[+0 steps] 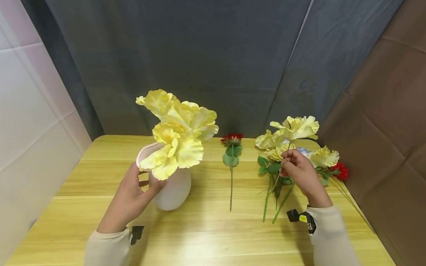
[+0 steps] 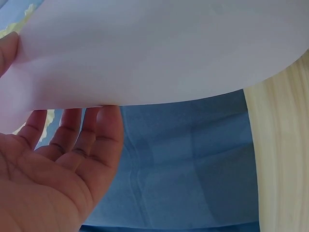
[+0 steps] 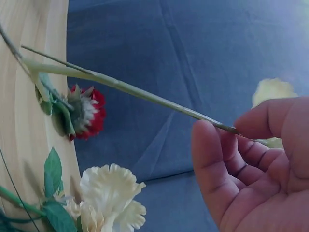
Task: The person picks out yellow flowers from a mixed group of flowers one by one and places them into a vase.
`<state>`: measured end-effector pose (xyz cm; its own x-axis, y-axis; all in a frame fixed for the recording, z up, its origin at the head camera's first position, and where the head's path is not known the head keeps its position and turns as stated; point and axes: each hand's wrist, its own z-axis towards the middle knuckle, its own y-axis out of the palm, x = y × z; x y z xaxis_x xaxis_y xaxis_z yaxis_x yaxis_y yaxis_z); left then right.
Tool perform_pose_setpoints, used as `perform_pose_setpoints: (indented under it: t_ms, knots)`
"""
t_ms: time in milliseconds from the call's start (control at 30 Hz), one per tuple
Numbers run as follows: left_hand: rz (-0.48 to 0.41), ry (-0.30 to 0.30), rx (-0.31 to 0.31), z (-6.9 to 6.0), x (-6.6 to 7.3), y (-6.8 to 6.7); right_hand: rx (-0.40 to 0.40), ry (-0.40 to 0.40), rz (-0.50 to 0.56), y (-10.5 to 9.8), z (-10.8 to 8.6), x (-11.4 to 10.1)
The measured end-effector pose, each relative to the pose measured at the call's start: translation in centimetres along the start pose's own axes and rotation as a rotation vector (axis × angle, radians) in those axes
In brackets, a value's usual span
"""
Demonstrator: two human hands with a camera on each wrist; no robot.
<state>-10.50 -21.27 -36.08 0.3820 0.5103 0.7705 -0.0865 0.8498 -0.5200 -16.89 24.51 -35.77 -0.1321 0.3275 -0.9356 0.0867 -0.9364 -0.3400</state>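
A pale vase (image 1: 173, 190) stands on the left part of the table with large yellow flowers (image 1: 181, 136) in its mouth. My left hand (image 1: 131, 197) grips the vase's neck, thumb on the near side; in the left wrist view its fingertips (image 2: 110, 113) touch the white wall of the vase (image 2: 159, 53). At the right, my right hand (image 1: 303, 175) pinches the stem of a yellow flower (image 1: 299, 127) above the other flowers. The right wrist view shows that stem (image 3: 145, 94) between thumb and fingers (image 3: 207, 145), slanting away; its bloom is mostly hidden behind the hand.
A red flower (image 1: 231, 139) lies alone at the table's middle, its stem toward me. Under and around my right hand lie several yellow flowers (image 1: 324, 157), green leaves, a pale blue bloom and another red flower (image 1: 340, 171). A grey curtain (image 1: 199, 59) hangs behind the table.
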Motion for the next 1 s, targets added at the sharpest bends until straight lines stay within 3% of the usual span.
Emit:
perform_pose_setpoints:
  t_ms: [233,1000]
  knots:
    - [-0.009,-0.005,0.003,-0.1,-0.1,0.1,0.032,0.0,-0.007,0.8,-0.8,-0.5]
    - [0.001,0.005,0.0,0.0,-0.1,0.1,0.047,-0.173,0.098,3.7,-1.3,-2.2]
